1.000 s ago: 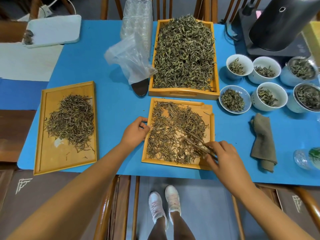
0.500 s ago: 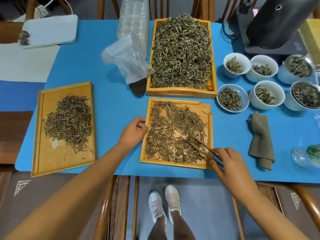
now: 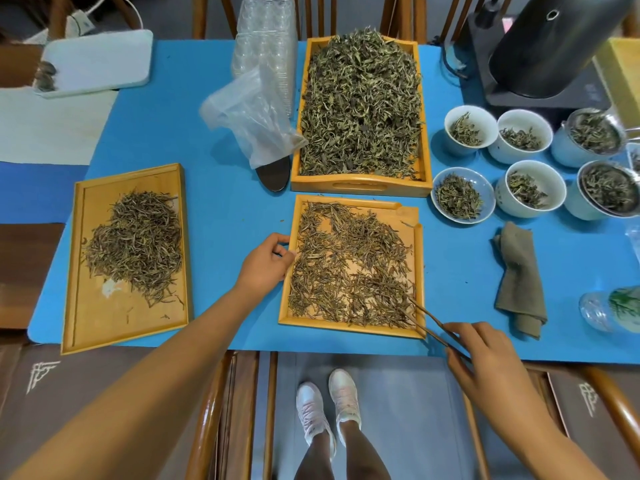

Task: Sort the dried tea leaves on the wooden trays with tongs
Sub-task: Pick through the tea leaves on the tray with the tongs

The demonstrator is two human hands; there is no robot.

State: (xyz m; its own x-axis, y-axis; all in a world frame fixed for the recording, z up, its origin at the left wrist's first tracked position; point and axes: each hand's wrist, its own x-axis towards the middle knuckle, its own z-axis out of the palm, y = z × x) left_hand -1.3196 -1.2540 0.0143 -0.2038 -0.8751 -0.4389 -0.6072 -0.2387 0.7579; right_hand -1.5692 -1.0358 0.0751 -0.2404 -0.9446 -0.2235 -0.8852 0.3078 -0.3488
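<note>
Both forearms are bare, with no sleeves in view, and the left hand (image 3: 266,261) and right hand (image 3: 485,362) wear no gloves. The legs are bare below the knee, ending in white lace-up sneakers (image 3: 327,407) with pale pink trim

Head view: worn on the person's head, wide-angle, looking forward and steeply down
Faces: the table (image 3: 221,216) from its near edge
Nearness: close, both forearms in frame
Other views: none
</note>
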